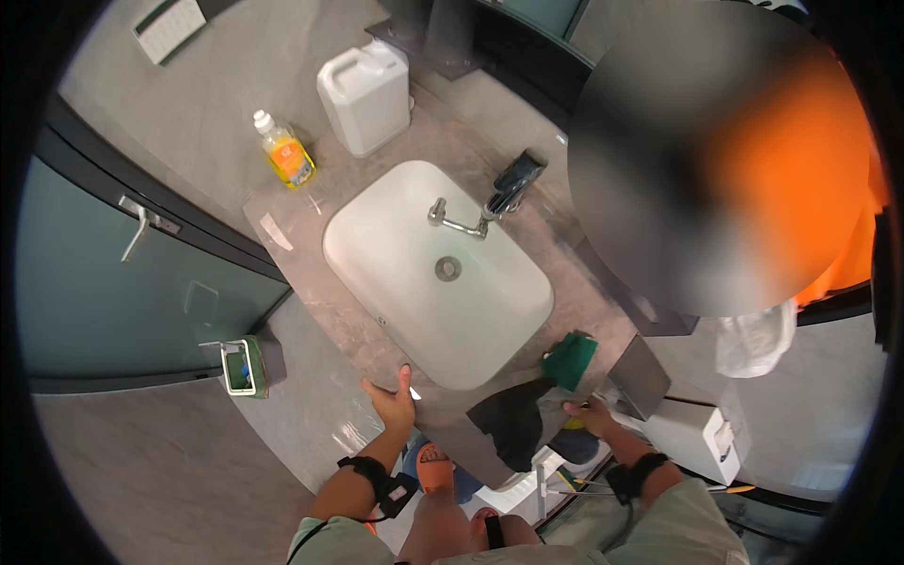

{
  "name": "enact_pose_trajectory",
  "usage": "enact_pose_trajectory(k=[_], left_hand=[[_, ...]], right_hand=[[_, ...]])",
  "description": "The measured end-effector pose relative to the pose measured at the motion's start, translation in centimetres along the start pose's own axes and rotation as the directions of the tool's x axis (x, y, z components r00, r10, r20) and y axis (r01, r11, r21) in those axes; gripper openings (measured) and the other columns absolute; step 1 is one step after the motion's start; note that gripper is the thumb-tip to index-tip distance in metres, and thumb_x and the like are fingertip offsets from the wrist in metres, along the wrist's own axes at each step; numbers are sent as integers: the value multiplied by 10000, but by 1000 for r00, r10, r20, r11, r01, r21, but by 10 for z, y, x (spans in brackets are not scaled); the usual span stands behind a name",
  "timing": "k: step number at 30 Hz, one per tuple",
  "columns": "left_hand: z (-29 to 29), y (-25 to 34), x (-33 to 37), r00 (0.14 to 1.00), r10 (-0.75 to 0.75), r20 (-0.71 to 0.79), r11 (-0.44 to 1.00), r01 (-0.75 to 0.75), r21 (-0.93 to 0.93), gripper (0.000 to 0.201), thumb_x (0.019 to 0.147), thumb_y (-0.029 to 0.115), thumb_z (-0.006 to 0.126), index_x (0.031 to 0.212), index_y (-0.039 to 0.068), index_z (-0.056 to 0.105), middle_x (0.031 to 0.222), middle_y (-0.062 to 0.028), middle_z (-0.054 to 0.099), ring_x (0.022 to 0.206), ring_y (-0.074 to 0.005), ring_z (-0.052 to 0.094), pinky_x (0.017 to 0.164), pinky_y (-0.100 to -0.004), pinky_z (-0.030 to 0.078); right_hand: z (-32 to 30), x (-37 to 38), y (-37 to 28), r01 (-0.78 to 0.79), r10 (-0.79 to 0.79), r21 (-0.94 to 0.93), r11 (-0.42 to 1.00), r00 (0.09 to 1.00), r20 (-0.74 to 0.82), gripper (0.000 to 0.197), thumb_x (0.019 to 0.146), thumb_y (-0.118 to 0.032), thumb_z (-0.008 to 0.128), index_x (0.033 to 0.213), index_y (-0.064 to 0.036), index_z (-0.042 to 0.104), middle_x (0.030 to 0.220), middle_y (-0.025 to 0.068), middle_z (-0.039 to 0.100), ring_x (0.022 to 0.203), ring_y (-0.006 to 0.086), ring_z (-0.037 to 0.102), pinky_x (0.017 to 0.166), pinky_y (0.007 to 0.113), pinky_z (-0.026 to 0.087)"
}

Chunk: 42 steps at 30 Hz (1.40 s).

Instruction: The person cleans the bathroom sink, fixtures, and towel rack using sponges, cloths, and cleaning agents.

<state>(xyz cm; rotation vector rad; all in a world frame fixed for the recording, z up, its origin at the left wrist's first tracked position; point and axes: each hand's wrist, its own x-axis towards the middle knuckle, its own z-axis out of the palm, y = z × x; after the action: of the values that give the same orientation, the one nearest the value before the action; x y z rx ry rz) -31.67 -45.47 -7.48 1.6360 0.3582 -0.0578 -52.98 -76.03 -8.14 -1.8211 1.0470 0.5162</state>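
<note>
My left hand [394,400] is at the near edge of the stone counter [348,315], thumb raised and apart from the fingers, holding nothing visible. To the right, my right hand [593,416] reaches the counter's edge beside a dark cloth [513,422], with its fingers stretched out and partly hidden. The dark cloth lies spread at the front edge, and a green cloth [571,361] rests just beyond it. Between and ahead of my hands is a white basin [414,273] with a metal spout [457,224] over its drain. A dark object [516,179] sits on the tap's base.
A yellow dish soap bottle [285,155] and a white jug [365,99] stand at the counter's far left. A blurred round shape [706,169] covers the upper right. A small bin [243,367] is by the door [132,282]; a white box [692,438] stands at right.
</note>
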Motion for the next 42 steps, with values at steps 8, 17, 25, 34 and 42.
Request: enact_pose_trajectory(k=[8, 17, 25, 34, 42], left_hand=[[-15, 24, -5, 973, -190, -131, 848, 230, 477, 810, 664, 361, 678, 1219, -57, 261, 1178, -243, 374, 1083, -333, 389, 893, -386, 345], [3, 173, -105, 117, -515, 849, 804, 410, 431, 340, 806, 277, 539, 1030, 40, 442, 808, -69, 510, 676, -164, 510, 564, -297, 449], [117, 489, -260, -400, -185, 898, 980, -140, 140, 269, 831, 187, 516, 1059, 56, 464, 878, -44, 549, 670, -98, 521, 580, -224, 450], [204, 731, -473, -443, 566, 696, 423, -568, -706, 440, 690, 322, 658, 901, -51, 554, 853, -143, 573, 778, -188, 552, 705, -280, 439], [275, 731, -556, -468, 128, 875, 155, -862, -483, 767, 592, 550, 645, 1009, -82, 522, 979, -218, 555, 900, -290, 555, 781, -317, 428]], right_hand=[[-3, -58, -49, -217, 143, -402, 889, 968, -206, 549, 640, -447, 645, 947, 2, 571, 931, 183, 590, 888, 292, 567, 741, 323, 442], [-131, -301, -16, -230, 42, 927, 296, 973, 228, 509, 754, -430, 475, 1091, -49, 501, 1051, 143, 549, 940, 338, 538, 768, 426, 456], [-194, -487, -7, 577, -9, 744, -338, 788, -615, 478, 847, -355, 285, 1234, -83, 359, 1239, 127, 402, 1118, 356, 392, 831, 614, 333], [-204, -619, -38, 815, 49, 260, -517, 331, -942, 642, 767, -582, 329, 1261, -173, 333, 1297, 59, 339, 1182, 313, 315, 883, 637, 220], [-183, -664, 15, 971, 243, -116, -208, -63, -968, 532, 849, -332, 419, 1304, -132, 226, 1313, 82, 299, 1193, 248, 311, 978, 387, 285]])
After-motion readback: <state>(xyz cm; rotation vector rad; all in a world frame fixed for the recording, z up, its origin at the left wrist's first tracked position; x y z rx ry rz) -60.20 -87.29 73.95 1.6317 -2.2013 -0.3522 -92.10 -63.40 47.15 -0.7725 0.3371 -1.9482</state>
